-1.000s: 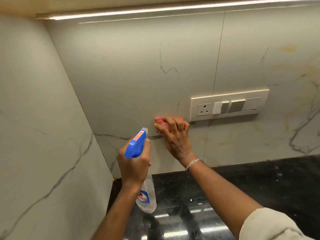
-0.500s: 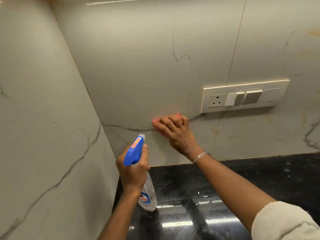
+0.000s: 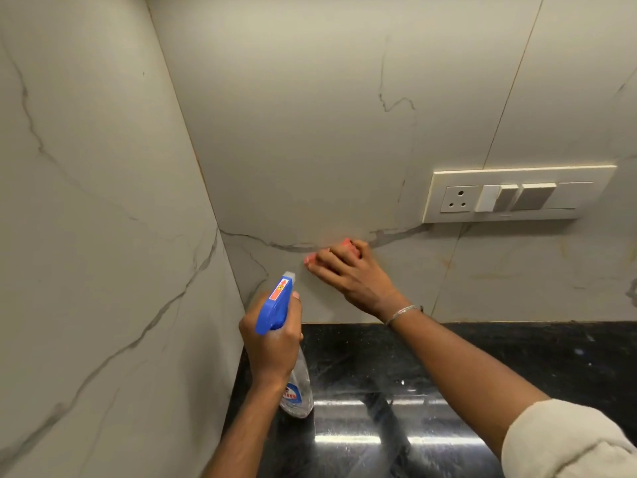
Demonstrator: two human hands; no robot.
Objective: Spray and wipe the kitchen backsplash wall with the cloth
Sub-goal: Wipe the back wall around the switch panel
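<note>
The left hand grips the neck of a spray bottle, with its fingers wrapped tight around it. The bottle has a blue top and a see-through body. A red sticker runs along the blue top, with an arrow shape that points to the tip. Its writing is too small to read. Below the hand, the body has a blue, red and white label, but the letters are too blurry to read.

The bottle stands almost straight up and down and leans a little. Its bottom hangs below the left hand, over the black bench. Its tip sticks out above the hand and points up at the backsplash wall, at a spot just below and to the left of the right hand.

The right hand is above the left hand and a bit to its right. It holds a pink cloth against the backsplash wall, with its fingers bent over the cloth and pressing it flat. Most of the cloth is hidden under the hand. Only small pink bits peek out past the fingertips and between the fingers. They sit right on a grey vein in the wall.

A thin bracelet is on the right wrist, and a pale sleeve covers the upper arm. A cream switch plate is on the wall above and to the right of the right hand. The side wall is to the left of the left hand.
</note>
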